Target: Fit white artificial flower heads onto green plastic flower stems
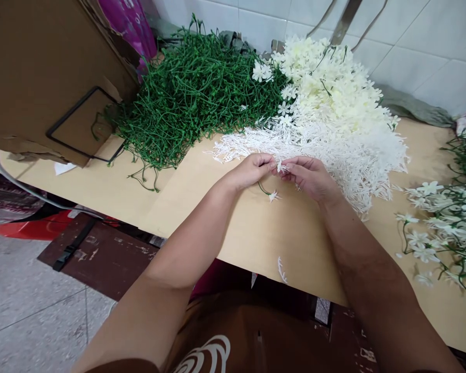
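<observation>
Both hands meet over the near edge of a heap of thin white plastic flower pieces (314, 142). My left hand (252, 170) pinches a green artificial flower stem (263, 188), whose lower branch hangs below the fingers with a small white piece (273, 196) at its end. My right hand (309, 176), its fingers pinched together, holds a small white flower piece (282, 167) against the stem by the left fingertips. The exact joint is covered by the fingers. Behind lie a pile of green stems (202, 93) and a pile of creamy white petals (326, 77).
Assembled white flowers (446, 228) on green stems lie at the right. A cardboard box (42, 67) with a black wire frame (72, 111) stands at the left. One loose white strip (281, 270) rests near the table's front edge. A tiled wall (411, 46) bounds the back.
</observation>
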The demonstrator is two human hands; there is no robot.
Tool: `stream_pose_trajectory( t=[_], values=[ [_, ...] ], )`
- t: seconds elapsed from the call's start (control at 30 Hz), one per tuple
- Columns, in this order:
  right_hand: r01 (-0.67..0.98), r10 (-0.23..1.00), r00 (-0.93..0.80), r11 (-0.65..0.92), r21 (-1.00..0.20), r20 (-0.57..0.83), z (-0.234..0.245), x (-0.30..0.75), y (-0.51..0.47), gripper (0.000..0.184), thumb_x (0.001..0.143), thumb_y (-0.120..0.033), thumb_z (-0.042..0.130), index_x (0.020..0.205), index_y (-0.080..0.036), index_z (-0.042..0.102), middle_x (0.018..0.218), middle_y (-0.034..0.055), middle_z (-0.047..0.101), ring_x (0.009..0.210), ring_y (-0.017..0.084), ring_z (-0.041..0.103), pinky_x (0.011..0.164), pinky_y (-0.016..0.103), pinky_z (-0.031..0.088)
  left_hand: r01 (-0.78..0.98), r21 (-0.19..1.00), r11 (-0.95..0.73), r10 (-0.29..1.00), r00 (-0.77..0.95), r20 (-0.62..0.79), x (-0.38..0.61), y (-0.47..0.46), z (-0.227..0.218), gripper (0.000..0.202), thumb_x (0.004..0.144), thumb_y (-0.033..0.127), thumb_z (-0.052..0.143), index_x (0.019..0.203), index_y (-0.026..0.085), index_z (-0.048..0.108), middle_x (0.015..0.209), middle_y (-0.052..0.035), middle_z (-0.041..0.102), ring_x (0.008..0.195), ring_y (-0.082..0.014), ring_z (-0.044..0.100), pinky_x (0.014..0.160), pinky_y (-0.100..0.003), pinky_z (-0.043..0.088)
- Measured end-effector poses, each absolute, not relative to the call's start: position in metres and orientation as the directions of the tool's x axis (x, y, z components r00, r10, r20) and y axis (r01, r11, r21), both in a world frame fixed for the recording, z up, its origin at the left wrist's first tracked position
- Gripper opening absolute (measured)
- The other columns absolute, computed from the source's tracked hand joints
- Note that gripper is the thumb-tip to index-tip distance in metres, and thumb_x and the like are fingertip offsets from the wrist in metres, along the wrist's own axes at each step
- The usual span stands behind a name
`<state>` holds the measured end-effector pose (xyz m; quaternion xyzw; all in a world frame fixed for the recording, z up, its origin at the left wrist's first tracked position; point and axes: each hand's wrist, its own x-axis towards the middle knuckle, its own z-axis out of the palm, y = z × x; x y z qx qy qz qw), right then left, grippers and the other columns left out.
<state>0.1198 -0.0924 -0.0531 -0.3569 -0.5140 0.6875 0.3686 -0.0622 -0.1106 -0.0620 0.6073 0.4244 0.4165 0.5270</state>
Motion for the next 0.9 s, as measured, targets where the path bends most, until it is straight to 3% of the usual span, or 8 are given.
stream_pose_trajectory(
  t=[0.47,0.9],
  values=[
    [-0.034,0.892,-0.433,-0.16,-0.987,-0.129,-0.052,0.109,-0.093,0.034,0.048,-0.031,0.087,0.065,-0.018,0.06,0.053,-0.0051,0.06,0.05,0.006,0.052,0.052,0.022,0.043,0.198,0.971,-0.131,0.948,0.31,0.065,-0.06,-0.113,-0.057,0.021,0.081,0.023,0.054,0.062,0.015,0.054,0.062,0.0024,0.049,0.067,-0.011,0.046,0.073,-0.026,0.038],
    [-0.009,0.901,-0.417,-0.14,-0.99,-0.123,-0.052,0.106,-0.096,0.039,0.047,-0.035,0.089,0.067,-0.018,0.06,0.054,-0.0046,0.062,0.046,0.007,0.053,0.049,0.023,0.047,0.137,0.983,-0.121,0.954,0.289,0.078,-0.057,-0.114,-0.061,0.035,0.084,0.037,0.057,0.058,0.017,0.045,0.059,0.0035,0.039,0.06,-0.0103,0.037,0.063,-0.026,0.033]
  ],
)
